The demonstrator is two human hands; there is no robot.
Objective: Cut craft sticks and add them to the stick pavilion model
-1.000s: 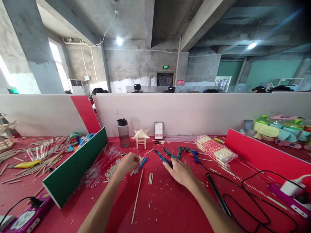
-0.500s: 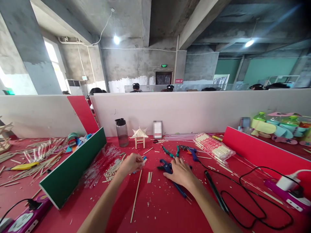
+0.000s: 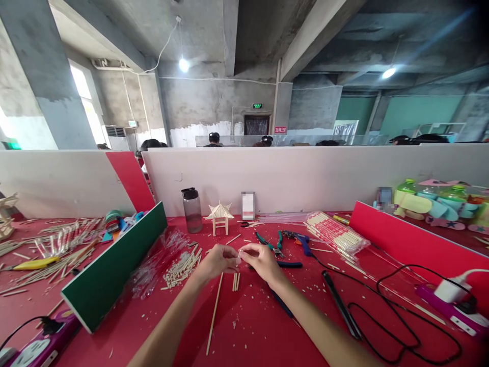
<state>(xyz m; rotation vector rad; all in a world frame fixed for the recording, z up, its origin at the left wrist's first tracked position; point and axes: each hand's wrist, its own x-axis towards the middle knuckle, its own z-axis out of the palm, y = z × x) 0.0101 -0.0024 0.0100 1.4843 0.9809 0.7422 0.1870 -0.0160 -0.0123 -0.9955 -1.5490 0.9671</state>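
Note:
My left hand (image 3: 218,263) and my right hand (image 3: 263,262) meet fingertip to fingertip above the middle of the red table. Both are closed in a pinch around a small whitish piece (image 3: 239,258), too small to name. Just below them lie a few short sticks (image 3: 236,282) side by side and one long thin stick (image 3: 215,315). Blue-handled pliers (image 3: 281,302) lie under my right hand and wrist, partly covered. Beyond the hands stands a small pavilion model (image 3: 220,218) built of sticks.
A pile of cut sticks (image 3: 183,267) lies left, beside a green divider (image 3: 114,267). Behind stand a water bottle (image 3: 192,211) and a phone (image 3: 248,206). Right are green-handled pliers (image 3: 269,241), a glue gun (image 3: 304,244), bagged sticks (image 3: 336,232) and a black cable (image 3: 397,300).
My right hand has left the blue-handled pliers and moved left to meet my left hand. My left hand has shifted slightly right, and both now pinch at the small whitish piece.

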